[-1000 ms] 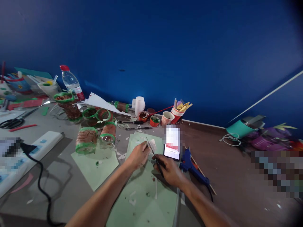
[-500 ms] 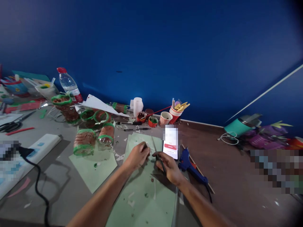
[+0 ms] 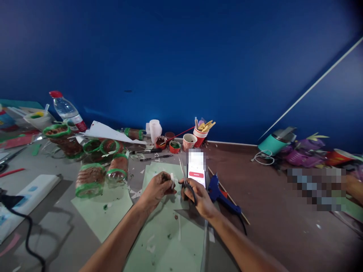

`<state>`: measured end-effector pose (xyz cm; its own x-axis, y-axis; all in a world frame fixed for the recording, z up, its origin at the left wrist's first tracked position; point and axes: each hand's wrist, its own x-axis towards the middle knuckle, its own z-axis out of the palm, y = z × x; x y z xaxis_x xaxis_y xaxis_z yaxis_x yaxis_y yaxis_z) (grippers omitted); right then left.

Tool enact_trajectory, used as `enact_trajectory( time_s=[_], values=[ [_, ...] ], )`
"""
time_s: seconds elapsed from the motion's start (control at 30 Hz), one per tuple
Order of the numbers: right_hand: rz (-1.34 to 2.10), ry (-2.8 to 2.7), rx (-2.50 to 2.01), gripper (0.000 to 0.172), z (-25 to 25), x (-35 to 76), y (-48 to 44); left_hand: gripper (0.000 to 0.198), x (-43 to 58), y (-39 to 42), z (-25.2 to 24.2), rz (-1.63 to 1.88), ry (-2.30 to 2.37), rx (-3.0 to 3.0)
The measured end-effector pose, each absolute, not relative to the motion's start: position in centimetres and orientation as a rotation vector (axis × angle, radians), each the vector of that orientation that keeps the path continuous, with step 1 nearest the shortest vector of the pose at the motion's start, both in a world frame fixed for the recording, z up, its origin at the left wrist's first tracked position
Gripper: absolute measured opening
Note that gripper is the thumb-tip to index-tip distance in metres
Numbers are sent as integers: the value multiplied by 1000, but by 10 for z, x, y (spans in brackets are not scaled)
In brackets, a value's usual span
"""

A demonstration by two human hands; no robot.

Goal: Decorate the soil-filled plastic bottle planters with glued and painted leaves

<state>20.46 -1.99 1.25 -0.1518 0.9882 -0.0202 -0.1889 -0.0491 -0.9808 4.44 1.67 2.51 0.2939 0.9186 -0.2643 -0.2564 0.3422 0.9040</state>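
One scissors [image 3: 183, 173] in right hand [image 3: 199, 197], one paper scrap [image 3: 172, 180] in left hand [image 3: 155, 187].

Bare L forearm [image 3: 119, 238] + R forearm [image 3: 238, 245]; L hand [image 3: 155, 187] w/ dark smudges

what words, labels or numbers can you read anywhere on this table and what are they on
No text reads clearly.
water bottle: red label, print too blurred.
phone: screen blurred out; only a red bar shows.
paper cup: printed pattern, no legible words.
power strip: markings too small to read.
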Motion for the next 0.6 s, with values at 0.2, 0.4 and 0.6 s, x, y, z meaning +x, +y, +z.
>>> enact_trajectory(
  time_s=[0.2, 0.4, 0.6],
  values=[
    [1404, -1181, -1010, 49, 11, 204, -18, 26, 44, 17, 24, 907, 922, 910],
    [1385, -1181, -1001, 35, 1, 202, -14, 25, 43, 18, 20, 908, 944, 960],
    [1286, -1085, -1050, 41, 2, 204, -13, 17, 44, 23, 9, 908, 955, 1093]
  ],
)
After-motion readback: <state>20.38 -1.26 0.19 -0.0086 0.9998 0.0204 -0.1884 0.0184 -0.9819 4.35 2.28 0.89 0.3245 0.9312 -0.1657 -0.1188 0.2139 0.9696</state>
